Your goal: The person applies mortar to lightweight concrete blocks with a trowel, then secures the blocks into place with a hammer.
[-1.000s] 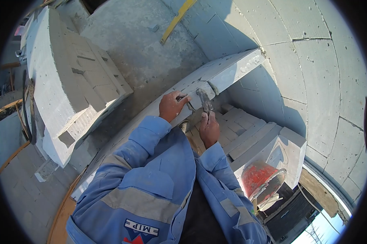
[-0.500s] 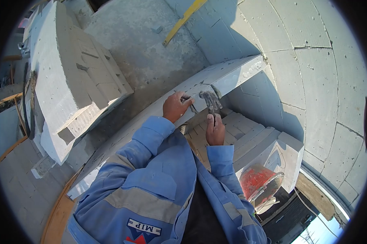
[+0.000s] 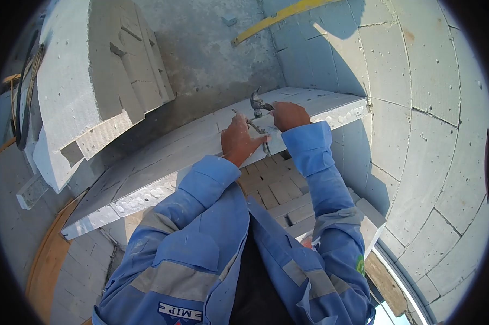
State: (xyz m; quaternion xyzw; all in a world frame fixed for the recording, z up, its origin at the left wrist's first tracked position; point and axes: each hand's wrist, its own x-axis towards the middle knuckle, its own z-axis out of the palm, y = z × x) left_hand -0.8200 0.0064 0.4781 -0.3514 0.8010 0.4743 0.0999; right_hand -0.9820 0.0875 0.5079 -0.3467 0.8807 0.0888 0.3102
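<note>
My right hand (image 3: 291, 116) is closed around the handle of a small claw hammer (image 3: 257, 104). Its head is over the top of the pale block wall (image 3: 201, 136), just beyond my left hand. My left hand (image 3: 238, 142) rests at the wall's near edge, fingers closed on a thin grey metal piece (image 3: 255, 127). Part of that piece is hidden by the fingers, so its exact kind cannot be made out. Between the hammer head and my left fingers there is a small gap.
A tall block wall (image 3: 412, 130) rises on the right. Stacked blocks (image 3: 279, 189) lie below the low wall. To the left stands a large pale block piece (image 3: 65, 92) beside dark cables (image 3: 25, 103). A yellow strip (image 3: 279, 18) lies at the back.
My right hand has moved up and forward with the hammer, from beside the wall to above its top. My left hand keeps hold of the metal piece. The view has shifted.
</note>
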